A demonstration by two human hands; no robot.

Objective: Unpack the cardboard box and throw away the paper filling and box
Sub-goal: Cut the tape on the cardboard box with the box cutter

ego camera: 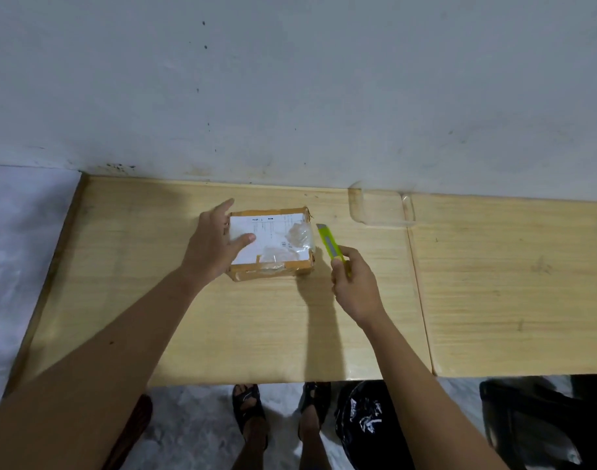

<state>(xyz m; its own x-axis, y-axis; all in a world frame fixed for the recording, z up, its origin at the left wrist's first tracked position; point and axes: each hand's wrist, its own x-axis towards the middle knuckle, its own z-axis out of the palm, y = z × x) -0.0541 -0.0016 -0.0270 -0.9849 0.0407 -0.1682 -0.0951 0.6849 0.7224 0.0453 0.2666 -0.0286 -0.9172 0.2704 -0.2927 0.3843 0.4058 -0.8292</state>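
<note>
Head view: small brown cardboard box (271, 244) with white label, still taped shut, sits mid pale wooden table (256, 317). Left hand (214, 245) steadies its left edge, fingers straight, relaxed. Right hand (356, 286) grips yellow-green utility knife (331, 245) just beside it. Black bin bag (368, 425) waits below. Cutting, unpacking, discarding all left.

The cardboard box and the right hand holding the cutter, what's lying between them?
In the head view, nothing lies between the cardboard box and the right hand except bare wooden table; the green cutter it grips points up alongside the box's right edge.
</note>
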